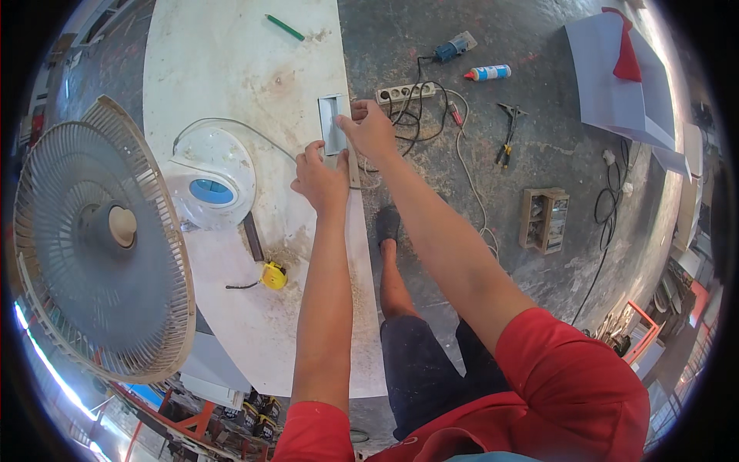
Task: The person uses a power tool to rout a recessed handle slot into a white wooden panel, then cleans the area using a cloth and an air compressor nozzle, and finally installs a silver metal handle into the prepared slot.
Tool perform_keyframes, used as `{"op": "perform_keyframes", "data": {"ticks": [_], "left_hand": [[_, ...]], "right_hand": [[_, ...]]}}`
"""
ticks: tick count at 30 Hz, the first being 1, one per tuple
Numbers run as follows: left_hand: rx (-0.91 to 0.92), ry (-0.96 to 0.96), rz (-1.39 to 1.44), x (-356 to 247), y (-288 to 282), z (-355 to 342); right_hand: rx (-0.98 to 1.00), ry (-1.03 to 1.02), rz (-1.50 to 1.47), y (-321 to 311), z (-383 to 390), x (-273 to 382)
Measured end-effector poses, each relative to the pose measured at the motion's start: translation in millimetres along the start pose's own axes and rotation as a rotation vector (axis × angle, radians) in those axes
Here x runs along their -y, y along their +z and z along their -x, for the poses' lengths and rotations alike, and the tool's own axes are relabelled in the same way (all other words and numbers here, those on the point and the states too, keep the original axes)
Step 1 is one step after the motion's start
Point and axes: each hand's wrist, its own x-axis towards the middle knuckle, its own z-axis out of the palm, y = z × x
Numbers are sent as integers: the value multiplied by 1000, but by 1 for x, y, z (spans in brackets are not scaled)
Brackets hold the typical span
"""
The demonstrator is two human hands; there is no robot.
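Observation:
A grey rectangular recessed pull handle (330, 142) with a pale rim lies at the right edge of a long white board (254, 69). My left hand (323, 181) is at its lower end, fingers bent and thumb by its lower right corner. From the right, my right hand (371, 132) reaches it with the thumb on its face and the fingers curled near the board's edge. Both hands hold the handle between them. Whether it sits fully in the board cannot be made out.
On the board are a fan (104, 246) with its base (231, 162), a yellow tape measure (273, 276) and a green pencil (285, 28). Sawdust is scattered about. The floor holds a power strip (406, 93), a blue power tool (449, 51), a glue bottle (489, 73), pliers (507, 142) and a wooden box (543, 220).

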Motion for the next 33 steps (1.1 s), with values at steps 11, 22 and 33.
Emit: {"op": "perform_keyframes", "data": {"ticks": [11,22,33], "left_hand": [[23,-38,-59,-3,2,-2],[-68,29,38,9,10,4],[-94,48,40,11,14,5]], "right_hand": [[245,130,-32,7,-41,-2],[409,120,148,4,-58,2],[492,34,188,-1,-57,1]]}}
